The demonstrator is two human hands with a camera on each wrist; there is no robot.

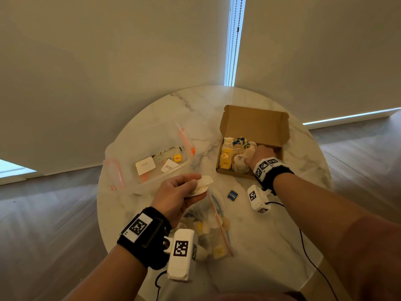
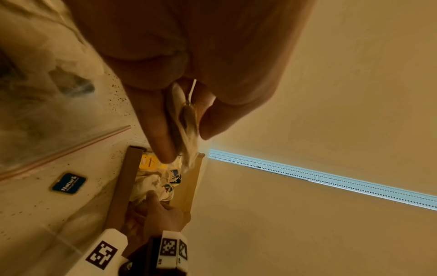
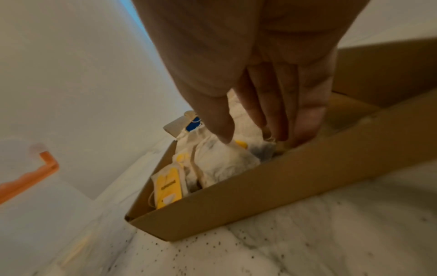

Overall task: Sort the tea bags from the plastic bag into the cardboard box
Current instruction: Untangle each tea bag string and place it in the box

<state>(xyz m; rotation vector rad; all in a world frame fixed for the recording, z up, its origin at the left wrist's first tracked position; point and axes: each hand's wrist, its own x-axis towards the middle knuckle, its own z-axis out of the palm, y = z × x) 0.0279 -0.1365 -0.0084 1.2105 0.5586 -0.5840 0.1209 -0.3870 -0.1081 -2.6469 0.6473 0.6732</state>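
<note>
Pinching a tea bag above the plastic bag, the left hand must carry it to the cardboard box, where the right hand spreads straight fingers over bags already packed.

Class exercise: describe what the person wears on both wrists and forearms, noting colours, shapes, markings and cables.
Both forearms are bare, sleeveless. Each wrist carries a black band with white square-patterned marker tags, plus a white boxy camera unit bearing similar markers. Thin black cables trail from the units.
</note>
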